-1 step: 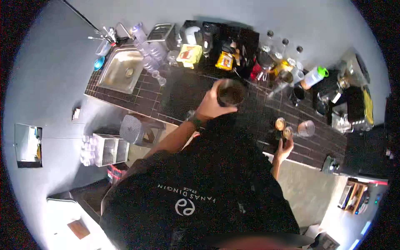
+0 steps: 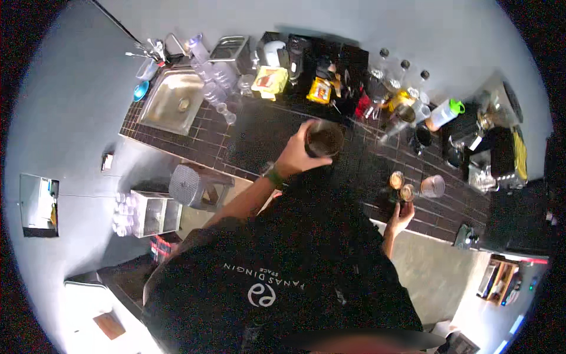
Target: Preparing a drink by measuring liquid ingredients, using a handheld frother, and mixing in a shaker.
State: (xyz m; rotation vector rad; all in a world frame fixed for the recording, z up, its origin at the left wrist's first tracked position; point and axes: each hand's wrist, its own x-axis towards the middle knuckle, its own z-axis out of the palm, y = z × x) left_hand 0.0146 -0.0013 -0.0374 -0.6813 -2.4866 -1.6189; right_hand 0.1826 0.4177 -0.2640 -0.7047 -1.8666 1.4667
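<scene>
My left hand (image 2: 295,154) is wrapped round a glass of dark liquid (image 2: 325,141), held in front of my chest over the dark counter (image 2: 253,133). Off to the right, the fingers of my right hand (image 2: 402,218) are at the near side of a small glass with light brown contents (image 2: 407,192), and they appear to grip it. Close beyond it stands a similar small glass (image 2: 397,179). A larger cup with a pinkish-brown tint (image 2: 433,186) is just right of these two.
A steel sink (image 2: 171,100) lies at the left, with stacked clear plastic cups (image 2: 215,82) beside it. Along the back are a yellow cloth (image 2: 270,81), a yellow packet (image 2: 319,90), several bottles and a green-capped bottle (image 2: 445,114). Below the counter stands a grey stool (image 2: 187,184).
My left hand and its dark glass have come slightly closer to me. The small glass at my right hand has also shifted a little nearer.
</scene>
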